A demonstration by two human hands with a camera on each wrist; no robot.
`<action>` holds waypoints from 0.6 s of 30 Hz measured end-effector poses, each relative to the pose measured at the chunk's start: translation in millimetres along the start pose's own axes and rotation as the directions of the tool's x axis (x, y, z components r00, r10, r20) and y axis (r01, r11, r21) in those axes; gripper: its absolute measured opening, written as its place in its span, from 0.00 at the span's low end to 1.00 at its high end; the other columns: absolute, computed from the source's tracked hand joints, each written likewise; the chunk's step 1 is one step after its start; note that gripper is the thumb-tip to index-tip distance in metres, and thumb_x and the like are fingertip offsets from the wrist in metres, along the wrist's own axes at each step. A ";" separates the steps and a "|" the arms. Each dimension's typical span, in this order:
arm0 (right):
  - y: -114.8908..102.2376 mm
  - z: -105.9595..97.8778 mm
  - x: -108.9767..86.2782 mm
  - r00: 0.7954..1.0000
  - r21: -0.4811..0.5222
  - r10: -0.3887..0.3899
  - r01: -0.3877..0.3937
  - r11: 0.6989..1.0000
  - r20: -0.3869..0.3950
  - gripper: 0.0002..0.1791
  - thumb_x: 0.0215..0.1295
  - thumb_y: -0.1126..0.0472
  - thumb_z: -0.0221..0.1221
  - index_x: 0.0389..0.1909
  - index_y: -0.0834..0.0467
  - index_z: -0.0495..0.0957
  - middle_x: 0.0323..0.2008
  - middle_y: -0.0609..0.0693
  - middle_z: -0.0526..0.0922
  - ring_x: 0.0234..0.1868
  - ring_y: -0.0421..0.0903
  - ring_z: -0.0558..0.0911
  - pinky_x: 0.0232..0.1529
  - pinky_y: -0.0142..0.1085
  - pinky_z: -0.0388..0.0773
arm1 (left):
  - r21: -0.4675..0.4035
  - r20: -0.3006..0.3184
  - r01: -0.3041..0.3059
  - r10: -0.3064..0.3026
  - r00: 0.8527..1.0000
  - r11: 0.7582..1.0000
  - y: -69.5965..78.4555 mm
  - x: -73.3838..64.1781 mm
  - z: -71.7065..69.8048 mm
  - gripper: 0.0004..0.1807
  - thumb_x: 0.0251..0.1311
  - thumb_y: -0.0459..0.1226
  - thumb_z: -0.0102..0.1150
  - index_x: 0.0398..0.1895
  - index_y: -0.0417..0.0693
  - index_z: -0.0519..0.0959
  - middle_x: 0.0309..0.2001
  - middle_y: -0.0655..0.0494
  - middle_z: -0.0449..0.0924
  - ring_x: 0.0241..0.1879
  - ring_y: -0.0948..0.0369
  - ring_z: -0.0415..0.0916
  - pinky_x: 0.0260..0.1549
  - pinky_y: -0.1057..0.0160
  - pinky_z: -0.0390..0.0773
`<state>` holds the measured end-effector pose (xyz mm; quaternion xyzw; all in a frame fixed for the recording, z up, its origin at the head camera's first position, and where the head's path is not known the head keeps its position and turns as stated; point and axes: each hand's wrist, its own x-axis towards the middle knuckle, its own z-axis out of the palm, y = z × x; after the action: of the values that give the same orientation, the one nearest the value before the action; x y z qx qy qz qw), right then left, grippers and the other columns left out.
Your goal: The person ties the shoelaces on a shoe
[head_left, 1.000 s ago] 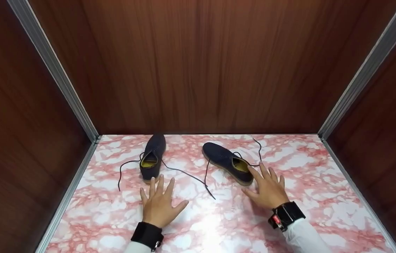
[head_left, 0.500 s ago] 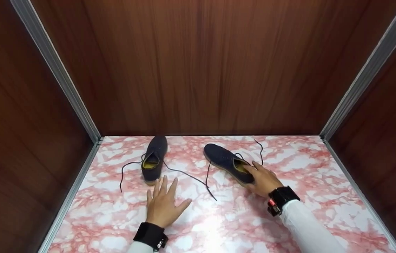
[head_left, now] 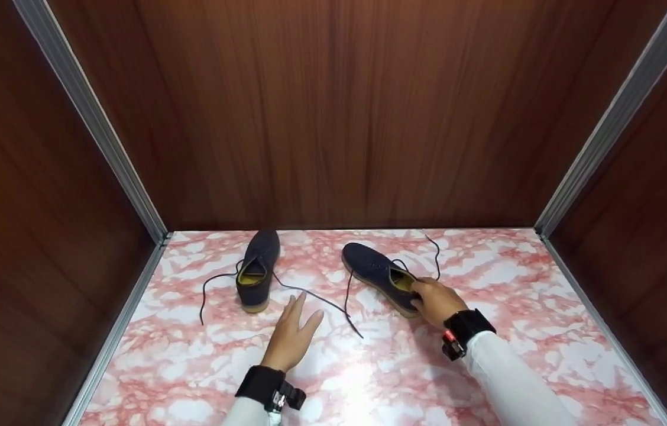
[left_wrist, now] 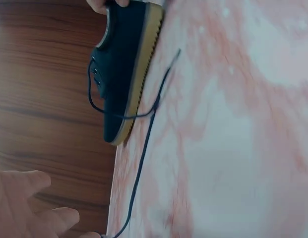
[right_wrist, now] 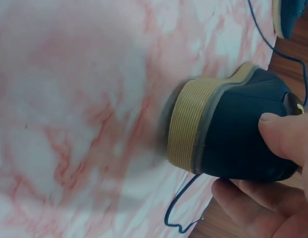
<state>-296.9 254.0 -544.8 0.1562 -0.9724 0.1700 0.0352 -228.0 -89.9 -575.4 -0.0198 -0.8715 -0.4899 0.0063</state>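
Booth with wood-grain panels and metal corner posts

Head camera faces forward and down; nearer wrist cameras share the right-hand lace-up shoe, right wrist close behind its heel.

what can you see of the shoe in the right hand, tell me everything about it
The shoe is dark navy and low-cut, its upper cloth- or suede-like, with a yellow lining and a tan sole ridged at the heel. Its thin dark lace is untied: one end trails left, meeting another lace, the other trails right. It stands upright, toe slanting away and left over the tabletop; whether the heel is slightly raised is unclear. The right hand grips the heel.
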 end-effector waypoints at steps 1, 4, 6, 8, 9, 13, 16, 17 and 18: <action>-1.5 -0.3 -0.4 1.000 0.007 0.001 -0.001 1.000 -0.001 0.08 0.66 0.64 0.69 0.44 0.57 0.83 0.58 0.60 0.84 0.56 0.59 0.85 0.56 0.54 0.83 | -0.035 0.002 0.003 -0.002 1.000 0.999 0.8 0.6 1.6 0.40 0.74 0.63 0.49 0.83 0.57 0.59 0.84 0.41 0.51 0.82 0.39 0.50 0.78 0.33 0.55; -6.8 -1.7 -2.7 1.000 0.021 -0.003 0.003 1.000 -0.008 0.08 0.66 0.64 0.69 0.44 0.58 0.83 0.55 0.61 0.85 0.55 0.59 0.86 0.56 0.54 0.83 | -0.135 0.016 0.009 -0.007 1.000 0.991 2.8 1.4 7.1 0.38 0.77 0.61 0.47 0.83 0.57 0.58 0.84 0.42 0.50 0.83 0.41 0.50 0.79 0.36 0.53; -10.6 -2.4 -5.2 1.000 0.029 -0.007 0.007 1.000 -0.019 0.09 0.66 0.64 0.69 0.45 0.57 0.84 0.53 0.60 0.86 0.54 0.58 0.86 0.56 0.54 0.82 | -0.196 0.031 0.024 -0.018 0.999 0.980 4.1 1.2 11.3 0.38 0.77 0.60 0.45 0.83 0.57 0.58 0.84 0.44 0.52 0.83 0.43 0.51 0.80 0.38 0.52; -14.8 -2.7 -8.4 0.999 0.037 -0.013 0.014 0.999 -0.031 0.08 0.66 0.63 0.69 0.44 0.57 0.84 0.50 0.59 0.87 0.53 0.57 0.86 0.55 0.54 0.82 | -0.258 0.052 0.042 -0.030 0.998 0.965 5.2 0.7 16.1 0.38 0.77 0.60 0.45 0.83 0.56 0.58 0.83 0.44 0.54 0.83 0.43 0.52 0.80 0.39 0.53; -16.9 -2.6 -10.4 0.999 0.045 -0.014 0.016 0.999 -0.035 0.08 0.66 0.62 0.69 0.45 0.57 0.84 0.49 0.59 0.87 0.52 0.56 0.86 0.56 0.54 0.82 | -0.287 0.067 0.058 -0.040 0.997 0.956 5.8 0.2 18.7 0.38 0.78 0.60 0.45 0.83 0.55 0.58 0.83 0.44 0.56 0.82 0.44 0.53 0.80 0.40 0.53; -25.3 -1.0 -20.7 0.998 0.096 -0.003 0.008 0.995 -0.056 0.08 0.67 0.60 0.69 0.45 0.55 0.84 0.46 0.56 0.88 0.51 0.54 0.86 0.55 0.53 0.81 | -0.368 0.127 0.097 -0.053 0.991 0.925 8.2 -0.8 30.7 0.38 0.78 0.59 0.43 0.82 0.50 0.60 0.81 0.42 0.59 0.82 0.43 0.54 0.80 0.40 0.54; -30.7 0.8 -29.4 0.996 0.141 0.009 0.003 0.990 -0.084 0.07 0.67 0.59 0.70 0.43 0.53 0.84 0.43 0.54 0.89 0.48 0.52 0.87 0.53 0.52 0.82 | -0.429 0.179 0.105 -0.030 0.983 0.897 10.6 -0.9 39.6 0.37 0.80 0.56 0.40 0.82 0.43 0.58 0.80 0.36 0.58 0.80 0.38 0.56 0.78 0.37 0.58; -32.6 1.3 -32.2 0.995 0.155 0.012 0.003 0.988 -0.095 0.07 0.67 0.58 0.70 0.43 0.52 0.84 0.42 0.53 0.89 0.47 0.50 0.87 0.52 0.51 0.82 | -0.447 0.197 0.110 -0.023 0.980 0.888 11.7 -0.9 42.2 0.38 0.81 0.56 0.39 0.81 0.41 0.58 0.80 0.34 0.58 0.79 0.37 0.57 0.77 0.36 0.60; -34.8 1.8 -35.1 0.994 0.170 0.011 0.008 0.985 -0.108 0.06 0.66 0.58 0.70 0.42 0.52 0.84 0.41 0.51 0.89 0.45 0.49 0.87 0.51 0.50 0.82 | -0.465 0.215 0.114 -0.013 0.976 0.878 12.4 -1.0 44.8 0.37 0.81 0.55 0.39 0.81 0.39 0.57 0.79 0.32 0.58 0.79 0.35 0.57 0.75 0.35 0.62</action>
<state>-252.6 232.5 -539.7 0.1484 -0.9511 0.2605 0.0743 -226.2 -45.2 -588.2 -0.0426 -0.7209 -0.6837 -0.1049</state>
